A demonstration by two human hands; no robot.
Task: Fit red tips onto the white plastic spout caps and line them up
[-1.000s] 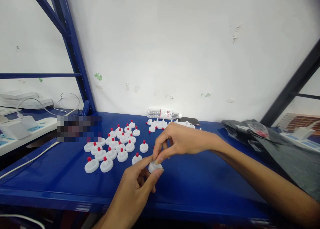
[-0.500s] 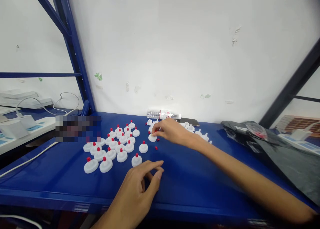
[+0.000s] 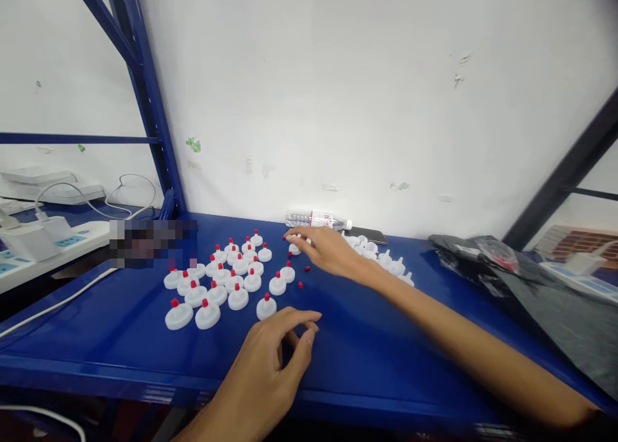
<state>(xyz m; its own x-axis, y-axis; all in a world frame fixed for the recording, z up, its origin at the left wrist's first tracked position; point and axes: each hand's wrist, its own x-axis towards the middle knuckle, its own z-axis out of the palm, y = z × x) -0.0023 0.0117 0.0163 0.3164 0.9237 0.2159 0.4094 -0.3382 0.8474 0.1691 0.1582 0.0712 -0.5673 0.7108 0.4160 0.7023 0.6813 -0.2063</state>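
My left hand hovers over the front of the blue table, thumb and fingers curved and apart, holding nothing. Just beyond it stands a white nozzle cap with a red tip. My right hand reaches to the back, its fingers stretched out above a white cap; whether they touch it I cannot tell. Nearby, a red-tipped white cap stands beside another one. Small loose red tips lie in front of my right hand.
Several red-tipped caps stand grouped at left. White pieces without red tips lie behind my right forearm. A plastic bottle and a dark phone are by the wall. Black plastic bags lie at right, a power strip at left.
My right hand has let go of the red-tipped cap and moved back and slightly left, fingers extended. That cap now stands closer to its neighbour. My left hand has barely moved.
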